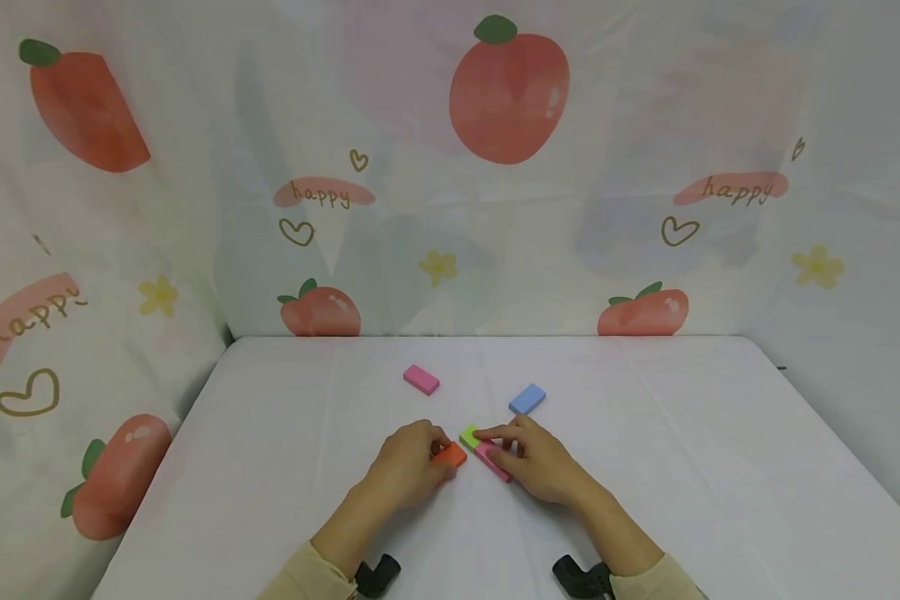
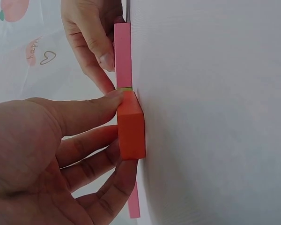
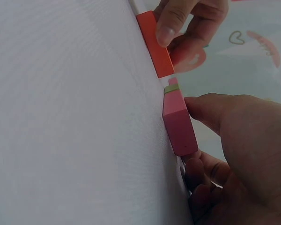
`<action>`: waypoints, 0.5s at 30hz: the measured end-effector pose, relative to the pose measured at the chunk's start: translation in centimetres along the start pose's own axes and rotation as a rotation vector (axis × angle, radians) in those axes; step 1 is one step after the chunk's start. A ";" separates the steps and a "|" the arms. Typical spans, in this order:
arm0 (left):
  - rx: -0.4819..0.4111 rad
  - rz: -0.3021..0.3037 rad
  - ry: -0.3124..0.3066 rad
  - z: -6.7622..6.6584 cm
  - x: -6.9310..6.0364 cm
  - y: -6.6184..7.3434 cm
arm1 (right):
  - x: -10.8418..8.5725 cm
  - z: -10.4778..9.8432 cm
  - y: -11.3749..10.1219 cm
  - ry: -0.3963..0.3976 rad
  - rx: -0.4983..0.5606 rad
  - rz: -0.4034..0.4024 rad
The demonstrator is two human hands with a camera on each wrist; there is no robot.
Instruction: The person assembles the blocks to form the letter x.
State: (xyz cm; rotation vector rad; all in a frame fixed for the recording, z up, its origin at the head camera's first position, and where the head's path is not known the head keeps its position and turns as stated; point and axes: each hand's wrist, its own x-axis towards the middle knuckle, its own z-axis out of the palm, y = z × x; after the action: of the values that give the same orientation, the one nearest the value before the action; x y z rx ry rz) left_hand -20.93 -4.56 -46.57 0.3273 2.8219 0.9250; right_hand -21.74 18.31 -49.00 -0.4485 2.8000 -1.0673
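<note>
The orange block [image 2: 131, 126] and the near pink block [image 2: 123, 55] are near the middle of a white table [image 1: 232, 467], with a fruit-print cloth [image 1: 405, 83] at its far edge. The left hand [image 1: 408, 458] pinches the orange block between thumb and bent fingers; whether that block rests fully on the table is hard to tell. The right hand [image 1: 543, 462] pinches the near pink block, its index finger reaching to the green block [image 1: 467, 437] at that block's far-left end. The orange block is just left of this pair. A leftover pink block [image 1: 421, 380] lies far left, and a blue block [image 1: 527, 398] just beyond the right hand. A hard push from the orange block could split the green-pink joint or skew the row; a stray right knuckle could nudge the blue block.
</note>
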 end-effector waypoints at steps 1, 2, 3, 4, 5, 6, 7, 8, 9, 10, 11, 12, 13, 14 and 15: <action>-0.001 0.003 0.002 0.0 0.0 0.0 | 0.0 0.0 0.0 -0.002 0.000 0.001; -0.001 0.007 0.004 0.0 -0.1 0.1 | 0.0 0.0 0.0 -0.003 0.001 0.003; -0.001 0.009 0.006 -0.1 -0.1 0.1 | 0.0 0.0 -0.1 -0.004 0.001 0.006; 0.000 0.010 0.007 0.0 -0.1 0.1 | 0.0 0.0 -0.1 -0.005 0.001 0.010; 0.003 0.012 0.009 0.0 -0.1 0.1 | 0.0 0.0 -0.1 -0.005 0.001 0.013; 0.004 0.012 0.010 0.0 -0.1 0.2 | 0.0 0.0 -0.1 -0.005 0.002 0.015; 0.007 0.010 0.011 0.0 -0.1 0.2 | 0.0 0.0 -0.2 -0.005 0.005 0.017; 0.007 0.008 0.012 0.0 -0.1 0.2 | 0.0 0.0 -0.2 -0.005 0.007 0.020; 0.007 0.005 0.013 0.0 -0.1 0.3 | 0.0 0.0 -0.2 -0.005 0.010 0.021; 0.006 0.003 0.014 0.0 -0.1 0.3 | 0.0 -0.1 -0.2 -0.005 0.013 0.022; 0.005 0.000 0.015 0.0 -0.2 0.3 | 0.0 -0.1 -0.3 -0.005 0.016 0.020; 0.006 -0.002 0.015 0.0 -0.2 0.4 | 0.0 -0.1 -0.3 -0.006 0.019 0.019; 0.007 -0.003 0.016 0.0 -0.2 0.4 | 0.0 -0.2 -0.3 -0.006 0.020 0.019; 0.006 -0.004 0.017 0.1 -0.2 0.4 | 0.0 -0.2 -0.3 -0.006 0.019 0.018; 0.005 -0.005 0.018 0.1 -0.1 0.4 | 0.0 -0.2 -0.3 -0.006 0.018 0.016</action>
State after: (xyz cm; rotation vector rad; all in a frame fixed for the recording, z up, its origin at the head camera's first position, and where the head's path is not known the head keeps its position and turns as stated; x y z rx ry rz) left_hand -20.72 -4.23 -46.38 0.3139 2.8404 0.9245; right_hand -21.68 18.20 -48.62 -0.4262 2.7821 -1.0851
